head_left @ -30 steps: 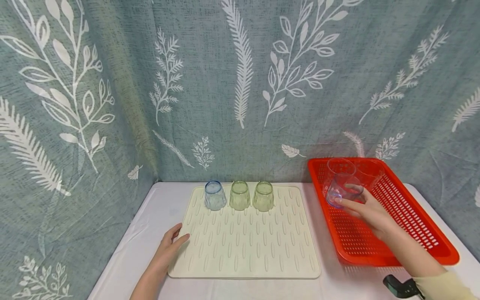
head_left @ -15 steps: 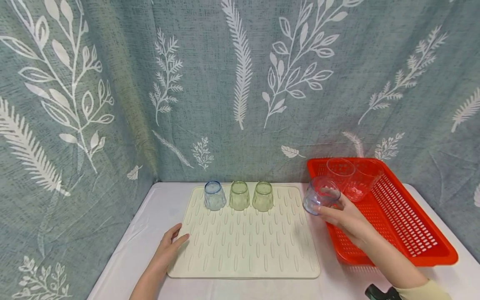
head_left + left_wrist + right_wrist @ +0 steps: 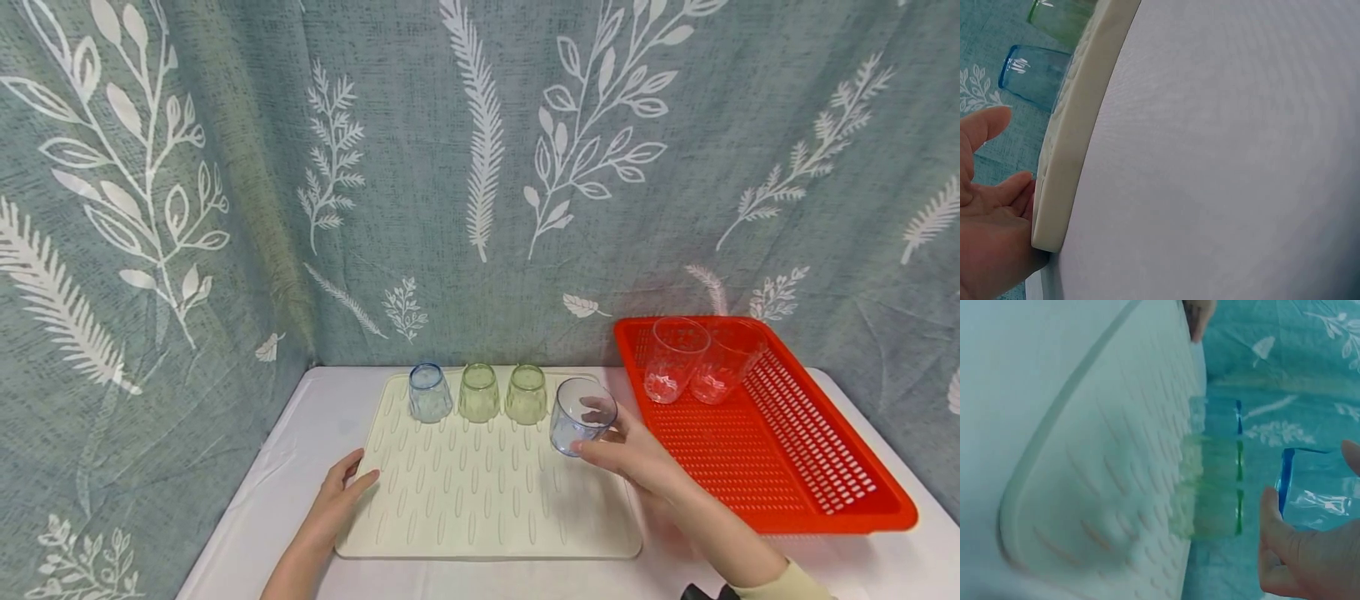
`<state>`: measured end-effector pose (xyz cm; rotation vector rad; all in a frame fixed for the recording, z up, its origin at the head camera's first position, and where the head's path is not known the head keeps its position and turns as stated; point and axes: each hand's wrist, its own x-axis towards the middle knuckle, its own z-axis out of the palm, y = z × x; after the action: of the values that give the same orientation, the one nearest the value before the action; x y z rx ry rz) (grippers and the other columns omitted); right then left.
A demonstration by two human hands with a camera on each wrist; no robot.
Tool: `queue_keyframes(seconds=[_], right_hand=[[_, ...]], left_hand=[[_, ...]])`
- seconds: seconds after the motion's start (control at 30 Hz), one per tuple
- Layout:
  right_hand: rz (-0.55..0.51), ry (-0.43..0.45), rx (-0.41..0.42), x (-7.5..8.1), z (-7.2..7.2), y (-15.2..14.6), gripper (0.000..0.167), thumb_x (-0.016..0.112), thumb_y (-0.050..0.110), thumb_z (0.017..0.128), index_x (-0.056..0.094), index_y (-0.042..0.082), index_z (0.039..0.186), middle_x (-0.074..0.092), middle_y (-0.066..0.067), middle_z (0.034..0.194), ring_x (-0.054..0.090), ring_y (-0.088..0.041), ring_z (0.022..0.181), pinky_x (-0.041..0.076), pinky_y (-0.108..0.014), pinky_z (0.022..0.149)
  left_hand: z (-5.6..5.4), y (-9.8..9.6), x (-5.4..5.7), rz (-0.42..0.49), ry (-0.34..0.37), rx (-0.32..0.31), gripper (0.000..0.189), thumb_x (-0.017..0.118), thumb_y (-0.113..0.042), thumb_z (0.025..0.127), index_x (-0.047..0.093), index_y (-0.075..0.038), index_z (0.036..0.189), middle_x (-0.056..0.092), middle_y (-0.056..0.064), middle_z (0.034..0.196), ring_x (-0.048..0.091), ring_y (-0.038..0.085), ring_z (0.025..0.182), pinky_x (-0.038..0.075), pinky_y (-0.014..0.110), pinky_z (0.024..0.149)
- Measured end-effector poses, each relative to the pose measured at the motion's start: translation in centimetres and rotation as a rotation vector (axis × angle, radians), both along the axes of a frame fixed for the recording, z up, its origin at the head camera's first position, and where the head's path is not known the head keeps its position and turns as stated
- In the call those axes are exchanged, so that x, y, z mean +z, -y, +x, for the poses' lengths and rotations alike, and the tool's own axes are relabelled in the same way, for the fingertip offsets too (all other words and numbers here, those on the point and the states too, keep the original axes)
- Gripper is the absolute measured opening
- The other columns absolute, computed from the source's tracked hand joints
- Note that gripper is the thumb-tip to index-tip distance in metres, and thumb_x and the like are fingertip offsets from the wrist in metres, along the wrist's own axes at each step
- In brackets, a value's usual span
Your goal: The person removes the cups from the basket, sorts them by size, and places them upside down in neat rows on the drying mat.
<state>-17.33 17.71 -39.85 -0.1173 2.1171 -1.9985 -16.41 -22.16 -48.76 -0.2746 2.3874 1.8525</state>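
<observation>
My right hand [image 3: 637,458] grips a clear glass [image 3: 567,427] with a bluish tint by its side. The glass is held mouth up above the right part of the cream ribbed mat [image 3: 480,492]; in the right wrist view its thick blue base [image 3: 1285,481] faces the mat. My left hand [image 3: 339,496] lies at the mat's left edge, thumb and fingers apart, holding nothing. Along the mat's back stand a blue glass [image 3: 430,400] and two green glasses, one in the middle [image 3: 478,400] and one to the right [image 3: 527,402], all narrow end up.
On the right a red plastic basket [image 3: 847,450] with slotted walls holds two clear glasses, one left [image 3: 667,375] and one right [image 3: 716,379], at its back. A patterned grey-green curtain [image 3: 420,167] hangs behind the white table [image 3: 277,467].
My right hand has carried the clear bluish glass out of the red basket, leftward across its rim to above the mat. The left hand has stayed in place.
</observation>
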Motion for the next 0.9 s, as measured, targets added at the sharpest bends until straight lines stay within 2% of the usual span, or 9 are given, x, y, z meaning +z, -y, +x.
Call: queue_keyframes(seconds=[0.2, 0.67, 0.8, 0.9], right_hand=[[-0.013, -0.006, -0.003, -1.4, 0.1, 1.8, 0.068, 0.076, 0.004, 0.08, 0.044, 0.005, 0.14, 0.047, -0.018, 0.132, 0.053, -0.026, 0.11, 0.048, -0.031, 0.086], [0.089, 0.015, -0.063, -4.5, 0.0, 3.4, 0.071, 0.082, 0.008, 0.074, 0.049, 0.006, 0.137, 0.052, -0.016, 0.127, 0.052, -0.03, 0.115, 0.05, -0.04, 0.088], [0.098, 0.006, -0.065, -5.0, 0.0, 3.4, 0.071, 0.082, 0.009, 0.073, 0.05, 0.006, 0.137, 0.053, -0.015, 0.124, 0.053, -0.029, 0.113, 0.05, -0.039, 0.088], [0.104, 0.0, -0.07, -5.2, 0.1, 3.4, 0.071, 0.083, 0.009, 0.072, 0.051, 0.006, 0.136, 0.054, -0.015, 0.124, 0.053, -0.03, 0.113, 0.05, -0.039, 0.088]], left_hand=[[0.2, -0.1, 0.1, -0.004, -0.008, 0.007, 0.076, 0.056, -0.021, 0.098, 0.011, 0.01, 0.15, 0.012, 0.034, 0.152, 0.012, 0.047, 0.14, 0.011, 0.058, 0.114], [0.6, -0.3, -0.1, -0.014, -0.01, 0.024, 0.076, 0.057, -0.021, 0.098, 0.013, 0.01, 0.15, 0.014, 0.033, 0.151, 0.013, 0.047, 0.139, 0.011, 0.058, 0.114], [0.5, -0.4, 0.0, -0.065, -0.006, 0.01, 0.078, 0.059, -0.024, 0.097, 0.014, 0.01, 0.15, 0.013, 0.034, 0.152, 0.011, 0.048, 0.141, 0.011, 0.058, 0.115], [0.4, -0.7, 0.3, -0.141, -0.015, -0.005, 0.08, 0.061, -0.027, 0.095, 0.016, 0.011, 0.149, 0.014, 0.035, 0.152, 0.011, 0.049, 0.141, 0.012, 0.057, 0.115]])
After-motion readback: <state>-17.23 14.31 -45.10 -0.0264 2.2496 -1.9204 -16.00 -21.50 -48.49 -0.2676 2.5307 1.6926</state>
